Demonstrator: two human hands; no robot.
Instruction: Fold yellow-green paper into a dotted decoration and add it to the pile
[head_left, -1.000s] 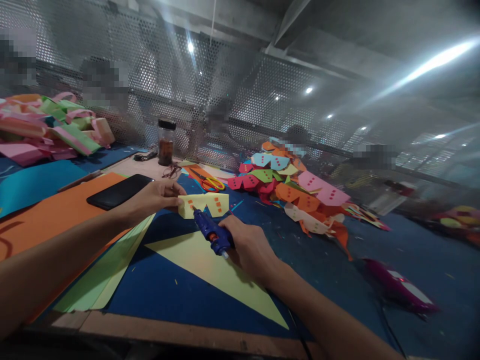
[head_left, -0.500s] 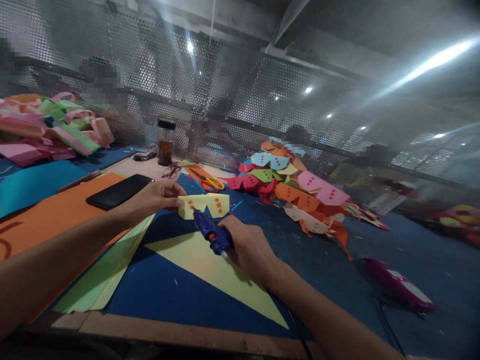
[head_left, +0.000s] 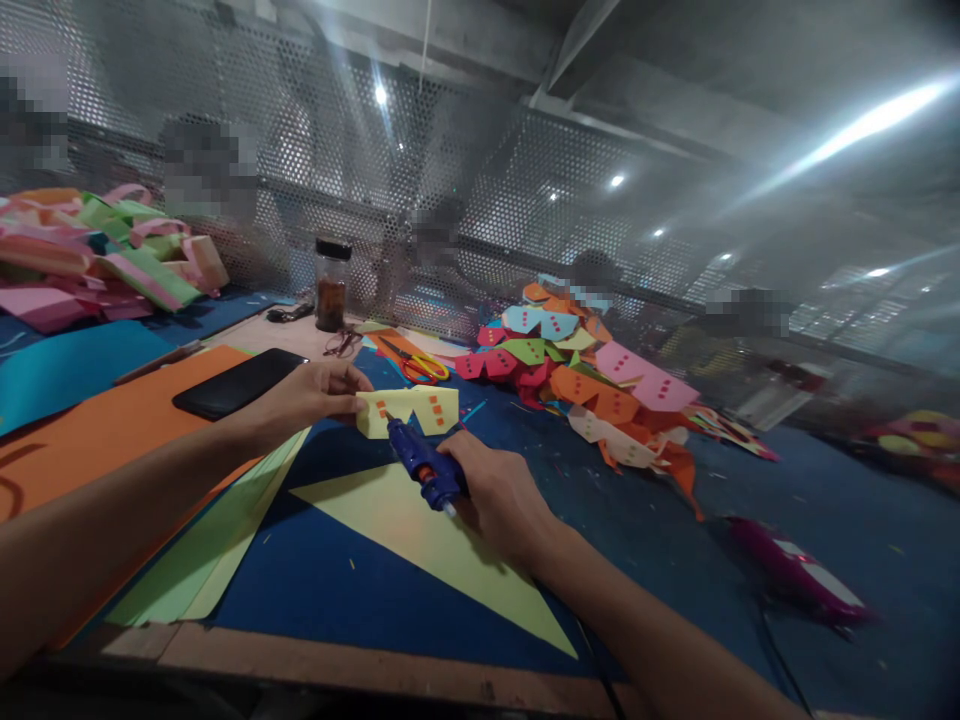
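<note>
Over a pale yellow sheet (head_left: 397, 510) on the blue tabletop (head_left: 300, 600), the right hand (head_left: 499, 490) has its fingers curled round a blue glue gun (head_left: 421, 465), nozzle at a small yellow cutout (head_left: 407, 401). The left hand (head_left: 319, 392) pinches that cutout's left end between thumb and fingertips, near a black phone (head_left: 236, 385). Beyond are scissors (head_left: 418, 370), heaped coloured cutouts (head_left: 592, 390) and an upright jar (head_left: 331, 295).

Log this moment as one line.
left hand: holding pale-yellow paper cutout | right hand: gripping blue hot-glue gun | nozzle: near orange squares on cutout
</note>
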